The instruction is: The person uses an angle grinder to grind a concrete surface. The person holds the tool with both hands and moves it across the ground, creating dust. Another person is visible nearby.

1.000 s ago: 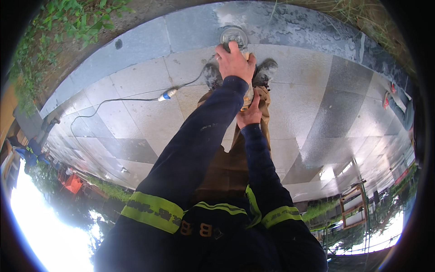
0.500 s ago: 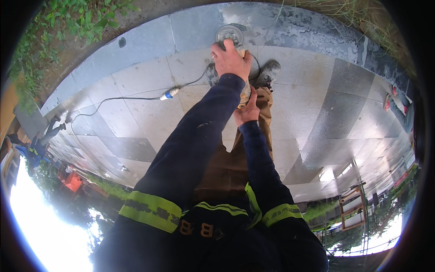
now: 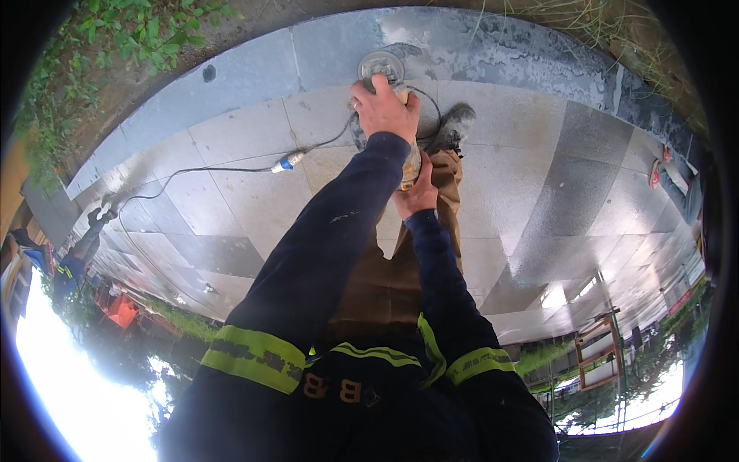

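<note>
An angle grinder (image 3: 410,174) with a dusty yellowish body is held low in front of me, its round disc end (image 3: 382,66) over the grey stone edging. My left hand (image 3: 384,112) is closed over the front of the tool, just behind the disc. Around the rear of its body wraps my right hand (image 3: 418,194), closer to me. A whitish powdery patch (image 3: 454,38) covers the stone to the right of the disc. Whether the disc touches the stone cannot be made out.
A black cord (image 3: 208,168) runs left across the paving (image 3: 246,200), with a blue-and-white connector (image 3: 287,161) in it. My dusty shoe (image 3: 459,117) stands beside the grinder. Another person (image 3: 73,254) is at far left, another person's legs (image 3: 677,185) at far right. Plants border the edging.
The grinder and both my hands have shifted a little to the left and nearer to me. At far left the other person's legs have changed position.
</note>
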A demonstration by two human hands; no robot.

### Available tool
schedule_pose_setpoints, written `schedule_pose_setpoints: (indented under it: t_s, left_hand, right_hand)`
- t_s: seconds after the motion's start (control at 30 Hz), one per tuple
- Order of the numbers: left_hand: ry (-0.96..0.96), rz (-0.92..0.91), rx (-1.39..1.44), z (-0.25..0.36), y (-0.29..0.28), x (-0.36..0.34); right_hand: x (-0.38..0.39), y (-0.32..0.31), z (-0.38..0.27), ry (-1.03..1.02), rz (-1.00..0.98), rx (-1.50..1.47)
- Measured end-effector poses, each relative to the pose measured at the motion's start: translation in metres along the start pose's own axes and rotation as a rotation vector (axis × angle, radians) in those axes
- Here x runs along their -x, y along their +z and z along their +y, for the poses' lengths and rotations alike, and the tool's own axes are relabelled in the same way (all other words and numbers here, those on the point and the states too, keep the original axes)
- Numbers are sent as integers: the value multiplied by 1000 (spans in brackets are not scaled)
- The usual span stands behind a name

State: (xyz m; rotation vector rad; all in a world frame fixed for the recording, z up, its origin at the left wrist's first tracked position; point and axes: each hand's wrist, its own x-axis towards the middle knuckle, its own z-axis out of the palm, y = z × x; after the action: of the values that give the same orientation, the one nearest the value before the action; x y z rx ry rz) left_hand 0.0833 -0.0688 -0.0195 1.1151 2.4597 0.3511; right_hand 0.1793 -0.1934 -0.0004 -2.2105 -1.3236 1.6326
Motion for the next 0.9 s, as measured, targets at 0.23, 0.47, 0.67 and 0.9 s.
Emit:
schedule_pose_setpoints:
  t_s: [0.23, 0.47, 0.67, 0.9]
  left_hand:
    - [134, -31, 94, 4, 1, 0]
    - [9, -49, 29, 1, -1, 3]
    - [51, -36, 35, 4, 3, 4]
    - [60, -72, 44, 7, 0, 6]
  right_hand:
    - [-3, 0, 5, -92, 86, -68]
    - [2, 0, 0, -12, 29, -10]
    - [0, -1, 1, -23, 37, -44]
    - [0, -2, 12, -90, 59, -84]
